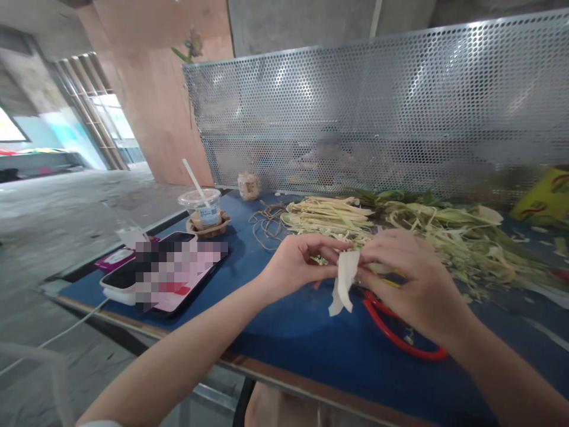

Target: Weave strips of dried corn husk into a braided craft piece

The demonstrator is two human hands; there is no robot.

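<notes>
My left hand (296, 264) and my right hand (411, 281) meet over the blue table (284, 338), both pinched on a pale white strip of husk (344, 281) that hangs down between them. Red-handled scissors (395, 332) lie on the table just under my right hand, partly hidden by it. Behind my hands lies a heap of pale peeled stalks (324, 216), and to the right spreads a pile of green and yellow husks (466, 237).
A phone (178, 270) rests on a white pack at the left with a cable running off the edge. A plastic cup with a straw (202, 207), a small jar (248, 185) and loose twine (267, 222) stand behind. A perforated metal screen (377, 112) backs the table.
</notes>
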